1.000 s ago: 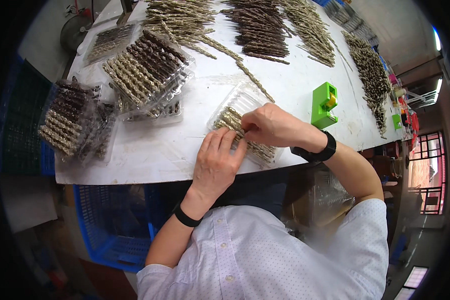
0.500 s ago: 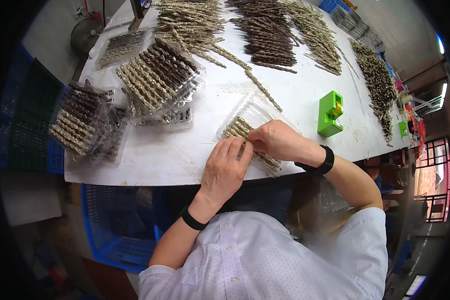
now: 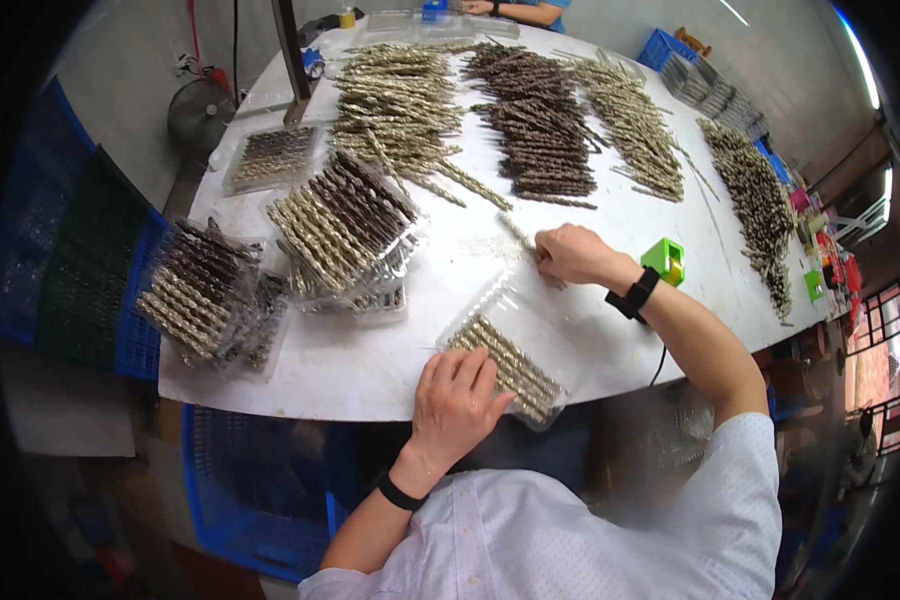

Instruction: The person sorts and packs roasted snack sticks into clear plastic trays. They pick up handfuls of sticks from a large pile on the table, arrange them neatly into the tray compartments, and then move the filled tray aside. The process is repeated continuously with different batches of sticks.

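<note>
A clear plastic clamshell box [image 3: 492, 297] lies at the table's near edge, with a row of gold twisted sticks [image 3: 518, 366] in its near part. At that box's left side rests my left hand [image 3: 458, 397], its thumb spread from the slightly bent fingers and touching the sticks; no object shows in its grasp. Beyond the box, the fingers of my right hand [image 3: 574, 254] are closed on the near end of one loose gold twisted stick [image 3: 515, 232]. The fingertips are partly hidden under the hand.
Filled clear boxes [image 3: 340, 225] are stacked at left, beside another filled pile [image 3: 185, 300]. Heaps of gold sticks [image 3: 395, 100] and dark brown sticks [image 3: 540, 130] cover the far table. A green tape dispenser [image 3: 664, 260] stands by my right forearm. Across the table a co-worker's arm [image 3: 530, 12] shows.
My hands were together over the sticks in the box. Now my right hand has moved away to the loose stick, while my left stays at the box. The whole view has shifted.
</note>
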Action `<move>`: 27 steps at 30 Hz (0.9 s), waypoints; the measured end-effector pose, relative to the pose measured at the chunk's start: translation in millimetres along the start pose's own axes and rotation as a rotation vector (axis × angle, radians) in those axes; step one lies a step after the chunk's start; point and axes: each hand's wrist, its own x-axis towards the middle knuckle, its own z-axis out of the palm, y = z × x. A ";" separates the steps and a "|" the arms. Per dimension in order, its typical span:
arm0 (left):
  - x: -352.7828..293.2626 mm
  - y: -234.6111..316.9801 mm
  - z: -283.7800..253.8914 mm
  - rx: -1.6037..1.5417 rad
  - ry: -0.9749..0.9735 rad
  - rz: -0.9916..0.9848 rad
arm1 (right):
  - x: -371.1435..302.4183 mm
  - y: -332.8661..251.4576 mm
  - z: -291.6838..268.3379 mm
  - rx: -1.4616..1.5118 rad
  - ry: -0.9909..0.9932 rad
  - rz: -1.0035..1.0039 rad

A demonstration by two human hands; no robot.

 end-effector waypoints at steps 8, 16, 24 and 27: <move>-1.5 -2.1 5.5 0.054 0.026 0.031 | 71.9 -29.3 -46.7 -0.003 0.204 -0.088; -1.9 -3.2 6.3 0.057 0.017 0.011 | 122.5 -33.5 -18.0 -0.115 0.312 -0.033; -0.7 -2.1 7.0 0.043 0.015 0.010 | 99.5 -28.5 -33.8 -0.055 0.182 0.082; -2.0 -1.2 5.8 0.043 0.013 -0.002 | 111.5 -41.1 -61.2 0.128 0.244 -0.084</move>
